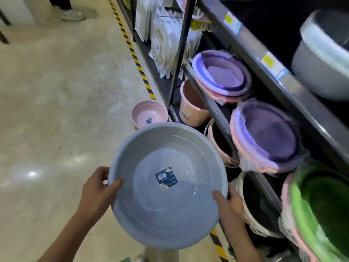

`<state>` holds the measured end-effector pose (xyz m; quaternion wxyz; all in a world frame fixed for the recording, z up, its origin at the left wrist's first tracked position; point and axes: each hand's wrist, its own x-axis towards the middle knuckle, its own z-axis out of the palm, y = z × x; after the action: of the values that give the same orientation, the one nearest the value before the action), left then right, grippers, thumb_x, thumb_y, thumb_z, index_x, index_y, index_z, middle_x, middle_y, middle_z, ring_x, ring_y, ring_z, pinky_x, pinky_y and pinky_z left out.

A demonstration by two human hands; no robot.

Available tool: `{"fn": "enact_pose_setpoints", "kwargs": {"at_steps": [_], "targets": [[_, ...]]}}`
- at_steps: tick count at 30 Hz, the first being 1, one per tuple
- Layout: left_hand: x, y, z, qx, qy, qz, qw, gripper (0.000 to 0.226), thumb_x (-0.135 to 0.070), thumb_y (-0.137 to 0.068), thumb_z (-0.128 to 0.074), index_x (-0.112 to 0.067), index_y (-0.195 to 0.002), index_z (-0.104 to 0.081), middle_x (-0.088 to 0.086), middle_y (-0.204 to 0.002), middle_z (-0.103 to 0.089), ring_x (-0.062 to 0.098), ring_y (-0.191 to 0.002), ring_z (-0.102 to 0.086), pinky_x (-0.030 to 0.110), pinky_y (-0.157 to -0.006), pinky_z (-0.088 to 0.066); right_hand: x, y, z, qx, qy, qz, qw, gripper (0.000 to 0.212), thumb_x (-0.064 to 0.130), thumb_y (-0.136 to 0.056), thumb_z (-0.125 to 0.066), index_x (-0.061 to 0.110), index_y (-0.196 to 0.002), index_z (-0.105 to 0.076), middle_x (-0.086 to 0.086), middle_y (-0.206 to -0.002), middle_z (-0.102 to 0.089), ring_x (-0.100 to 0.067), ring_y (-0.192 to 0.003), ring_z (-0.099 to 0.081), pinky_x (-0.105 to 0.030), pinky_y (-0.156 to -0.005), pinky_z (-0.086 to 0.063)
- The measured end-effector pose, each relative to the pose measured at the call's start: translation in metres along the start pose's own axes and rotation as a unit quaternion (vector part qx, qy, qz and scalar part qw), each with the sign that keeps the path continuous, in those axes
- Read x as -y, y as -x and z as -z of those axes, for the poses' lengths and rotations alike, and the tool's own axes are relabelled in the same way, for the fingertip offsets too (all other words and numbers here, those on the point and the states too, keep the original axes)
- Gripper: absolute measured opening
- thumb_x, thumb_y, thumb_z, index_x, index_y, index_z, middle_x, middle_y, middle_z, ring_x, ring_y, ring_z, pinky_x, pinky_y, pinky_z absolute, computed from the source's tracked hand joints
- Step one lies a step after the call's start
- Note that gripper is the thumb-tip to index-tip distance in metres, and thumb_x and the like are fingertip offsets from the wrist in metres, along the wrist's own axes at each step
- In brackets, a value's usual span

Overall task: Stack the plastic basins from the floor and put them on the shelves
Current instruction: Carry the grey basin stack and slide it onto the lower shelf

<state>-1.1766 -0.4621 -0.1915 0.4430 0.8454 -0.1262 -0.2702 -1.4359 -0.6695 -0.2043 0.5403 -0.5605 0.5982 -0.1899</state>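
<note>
A large grey plastic basin (162, 203) with a blue label inside is held in the air in front of me, tilted toward the camera. My left hand (98, 190) grips its left rim, thumb inside. My right hand (231, 203) grips its right rim, thumb inside. A stack of small pink basins (146, 115) stands on the floor beyond it, beside the shelf foot. The shelves (243, 36) run along the right side.
The shelves hold purple-and-pink basin stacks (222, 76) (268, 137), a green basin (321, 210), a grey basin (321, 57), pink buckets (192, 104) and hanging packaged goods (164, 38). Yellow-black tape (132, 48) marks the floor. A person's shoe (72, 15) stands far off.
</note>
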Motion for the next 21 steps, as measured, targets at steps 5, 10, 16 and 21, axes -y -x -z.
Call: {"fn": "enact_pose_setpoints", "kwargs": {"at_steps": [5, 10, 16, 21], "targets": [[-0.061, -0.045, 0.042, -0.032, 0.018, -0.002, 0.999, 0.041, -0.033, -0.066, -0.063, -0.018, -0.104, -0.063, -0.011, -0.094, -0.066, 0.006, -0.084, -0.063, 0.034, -0.065, -0.051, 0.080, -0.027, -0.034, 0.031, 0.003, 0.010, 0.999, 0.035, 0.005, -0.083, -0.065, 0.030, -0.105, -0.073, 0.001, -0.096, -0.080, -0.026, -0.092, -0.075, -0.045, -0.082, -0.060], [-0.098, -0.115, 0.046, -0.039, 0.037, 0.034, 0.998, 0.040, -0.032, -0.065, -0.065, -0.016, -0.102, -0.065, -0.005, -0.096, -0.069, 0.014, -0.087, -0.066, 0.038, -0.070, -0.053, 0.157, -0.090, -0.072, 0.043, 0.031, 0.041, 0.998, 0.027, -0.001, -0.087, -0.062, 0.024, -0.095, -0.069, -0.001, -0.085, -0.074, -0.015, -0.076, -0.070, -0.021, -0.057, -0.054], [-0.131, -0.215, 0.037, -0.049, 0.035, 0.090, 0.994, 0.042, -0.035, -0.065, -0.062, -0.013, -0.100, -0.063, 0.000, -0.094, -0.067, 0.020, -0.085, -0.065, 0.036, -0.066, -0.049, 0.229, -0.187, -0.124, 0.085, 0.094, 0.031, 0.991, 0.026, 0.007, -0.085, -0.064, 0.027, -0.103, -0.068, 0.006, -0.089, -0.073, -0.018, -0.086, -0.069, -0.028, -0.065, -0.050], [-0.136, -0.314, 0.033, -0.029, 0.007, 0.110, 0.994, 0.044, -0.036, -0.065, -0.060, -0.011, -0.101, -0.059, 0.001, -0.092, -0.064, 0.024, -0.084, -0.062, 0.037, -0.064, -0.046, 0.252, -0.263, -0.179, 0.120, 0.135, 0.009, 0.984, 0.026, 0.015, -0.083, -0.064, 0.029, -0.104, -0.069, 0.006, -0.096, -0.077, -0.019, -0.093, -0.072, -0.045, -0.087, -0.058]]}}
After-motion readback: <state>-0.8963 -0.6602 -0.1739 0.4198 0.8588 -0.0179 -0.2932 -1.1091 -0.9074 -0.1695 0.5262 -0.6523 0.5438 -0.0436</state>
